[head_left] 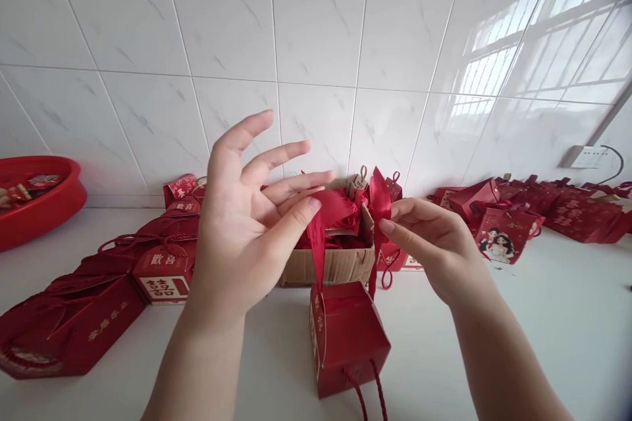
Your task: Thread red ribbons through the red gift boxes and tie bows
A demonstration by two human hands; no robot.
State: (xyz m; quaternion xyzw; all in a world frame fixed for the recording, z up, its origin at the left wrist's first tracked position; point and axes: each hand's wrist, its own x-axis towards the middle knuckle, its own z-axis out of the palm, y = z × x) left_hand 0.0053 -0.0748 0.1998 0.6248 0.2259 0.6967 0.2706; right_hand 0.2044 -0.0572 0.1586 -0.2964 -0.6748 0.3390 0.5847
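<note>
A red gift box (351,335) with a rope handle stands on the white counter in front of me. A red satin ribbon (318,256) rises from the box's far side in two lengths. My left hand (251,217) pinches one length between thumb and index finger, its other fingers spread upward. The other length is pinched by my right hand (427,243), with a short end standing up above the fingers. Behind the ribbon sits a cardboard box (328,268) filled with red ribbon and small red items, partly hidden by my left hand.
Red gift boxes (111,316) with rope handles line the left side. More red boxes and bags (503,237) stand at the right, one showing a cartoon couple. A red basin (47,210) holding wrapped sweets is at far left. The tiled wall (316,46) closes the back.
</note>
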